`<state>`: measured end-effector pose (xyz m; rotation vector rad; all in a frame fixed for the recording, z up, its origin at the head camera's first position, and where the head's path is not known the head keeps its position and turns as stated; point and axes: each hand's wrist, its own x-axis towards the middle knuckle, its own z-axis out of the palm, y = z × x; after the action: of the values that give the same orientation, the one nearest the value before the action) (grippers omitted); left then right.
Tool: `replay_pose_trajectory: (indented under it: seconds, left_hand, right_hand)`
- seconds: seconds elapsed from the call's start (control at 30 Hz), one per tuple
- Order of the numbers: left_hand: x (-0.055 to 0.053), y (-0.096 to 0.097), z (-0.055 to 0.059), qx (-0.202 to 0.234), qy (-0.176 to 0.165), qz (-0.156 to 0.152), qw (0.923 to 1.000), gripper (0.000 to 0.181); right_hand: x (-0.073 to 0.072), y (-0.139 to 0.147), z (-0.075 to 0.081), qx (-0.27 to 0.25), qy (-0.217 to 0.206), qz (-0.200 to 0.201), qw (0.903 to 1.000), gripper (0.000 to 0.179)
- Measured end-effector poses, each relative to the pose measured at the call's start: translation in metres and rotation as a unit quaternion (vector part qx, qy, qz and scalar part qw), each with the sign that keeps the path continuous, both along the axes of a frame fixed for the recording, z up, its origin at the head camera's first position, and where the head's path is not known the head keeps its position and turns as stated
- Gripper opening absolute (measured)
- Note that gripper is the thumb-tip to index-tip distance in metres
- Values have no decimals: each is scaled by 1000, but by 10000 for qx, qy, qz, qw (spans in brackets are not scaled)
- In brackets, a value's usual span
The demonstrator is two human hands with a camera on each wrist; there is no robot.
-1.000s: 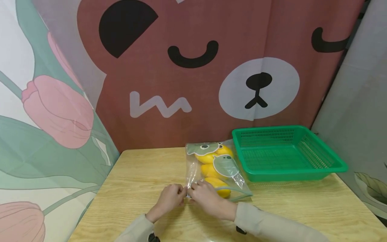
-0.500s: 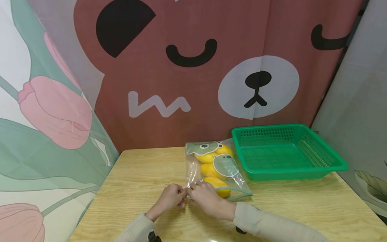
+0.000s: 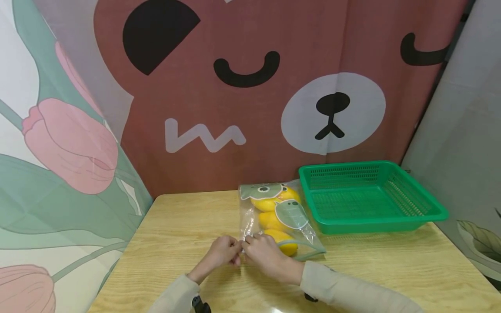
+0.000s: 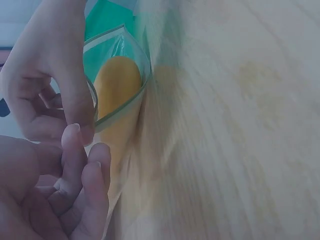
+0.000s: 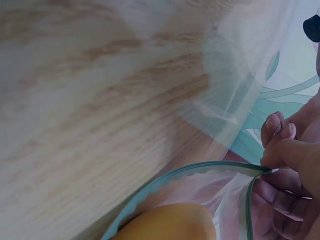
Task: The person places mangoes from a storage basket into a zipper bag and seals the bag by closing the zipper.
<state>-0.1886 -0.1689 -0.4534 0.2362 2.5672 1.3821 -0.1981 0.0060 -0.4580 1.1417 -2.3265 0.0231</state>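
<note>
A clear zip bag (image 3: 248,219) with green animal prints lies on the table, several yellow oval fruits (image 3: 277,236) inside it. Its green-edged mouth faces me and gapes toward the right. At the left end of that mouth, my left hand (image 3: 224,251) pinches the bag's corner. Right beside it, my right hand (image 3: 267,257) pinches the zip strip (image 5: 200,165) between thumb and fingers. The right wrist view has both strip edges meeting at the fingertips. Through the open mouth, one fruit (image 4: 119,80) shows in the left wrist view.
A green perforated plastic basket (image 3: 375,227) stands on the table to the right of the bag, close against it. The wooden table (image 3: 192,217) ends at a curtain with a bear print (image 3: 258,108). A tulip-print curtain (image 3: 74,143) hangs on the left.
Both hands keep their grip at the bag's left corner, with only slight finger movement. The bag and basket stay put; the head view shifts a little.
</note>
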Motion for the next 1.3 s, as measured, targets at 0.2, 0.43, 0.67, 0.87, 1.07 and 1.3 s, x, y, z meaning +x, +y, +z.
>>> replay_pose_trajectory:
  seconds: [0.2, 0.43, 0.67, 0.87, 1.07, 1.3]
  left_hand:
    - [0, 2, 4, -101, 81, 31, 9999, 32]
    - [2, 3, 10, -176, 84, 34, 9998, 34]
    - [1, 1, 12, -302, 93, -10, 9995, 34]
    - [-3, -1, 9, -265, 53, -33, 9996, 34]
    - [-5, -2, 5, -355, 132, -60, 9993, 35]
    - [-5, 0, 5, -415, 212, -82, 9989, 35]
  right_hand:
    - [2, 2, 3, 55, 208, -85, 9997, 12]
    - [3, 6, 5, 157, 172, -79, 9997, 15]
    - [2, 15, 4, 416, 356, -198, 9983, 22]
    - [1, 24, 2, 324, 479, -130, 9982, 23]
    - [-1, 34, -2, 247, 451, -132, 9986, 24]
    - [-3, 42, -2, 367, 534, -233, 9976, 35]
